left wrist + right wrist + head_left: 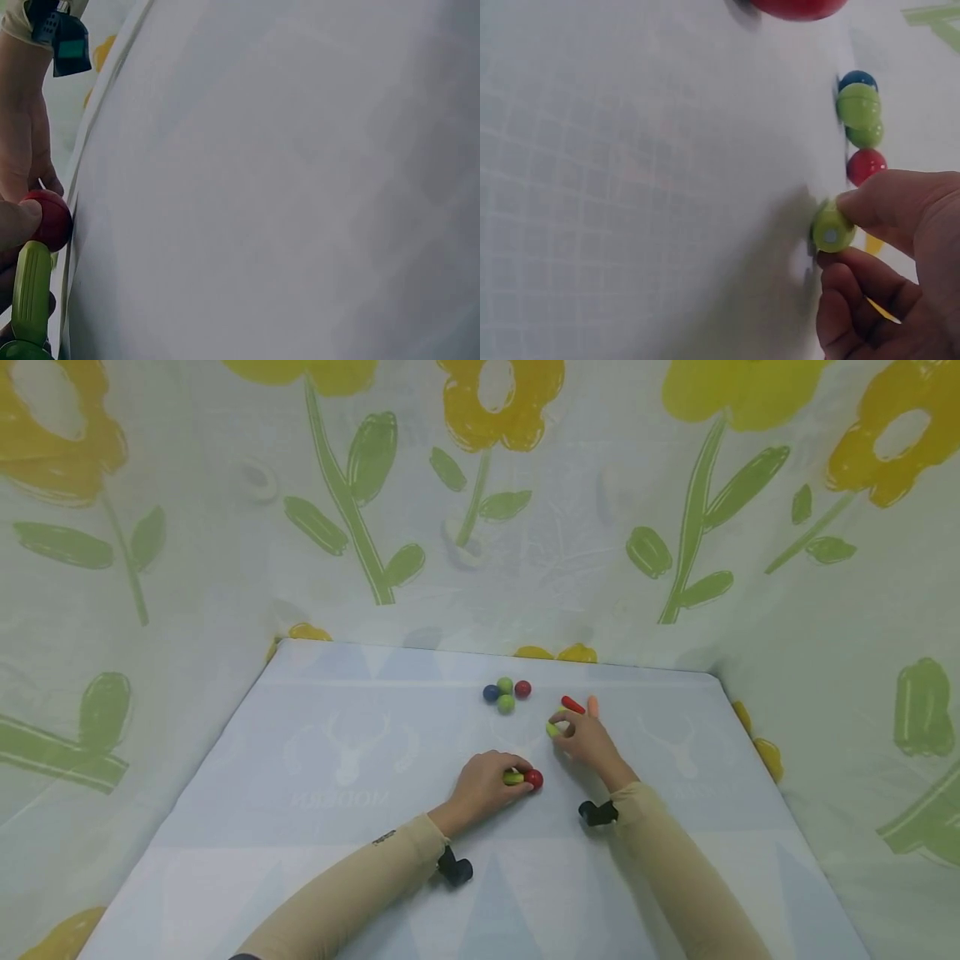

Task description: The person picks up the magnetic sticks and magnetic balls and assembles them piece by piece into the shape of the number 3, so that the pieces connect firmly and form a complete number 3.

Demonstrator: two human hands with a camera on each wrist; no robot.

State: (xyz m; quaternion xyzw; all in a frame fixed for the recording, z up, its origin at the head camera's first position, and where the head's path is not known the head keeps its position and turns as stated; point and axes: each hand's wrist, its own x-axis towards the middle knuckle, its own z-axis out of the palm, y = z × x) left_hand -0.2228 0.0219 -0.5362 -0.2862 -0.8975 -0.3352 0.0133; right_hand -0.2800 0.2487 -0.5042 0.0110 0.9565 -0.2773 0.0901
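Head cam: I'm getting even, diffuse light, slightly hazy, low contrast; counter (240,810) print washed out. Soft shadow beside right sleeve (675,860). Wide-angle stretch twd edges, esp. backdrop (555,577); can't pin light dir. L wrist cam: dimmer, greyer, counter pattern soft, darker twd R side; ridges on green stick (31,289) readable tho. R wrist cam: broad soft shadow on counter by right hand (930,255), small highlights on far balls (859,105), bit soft overall.
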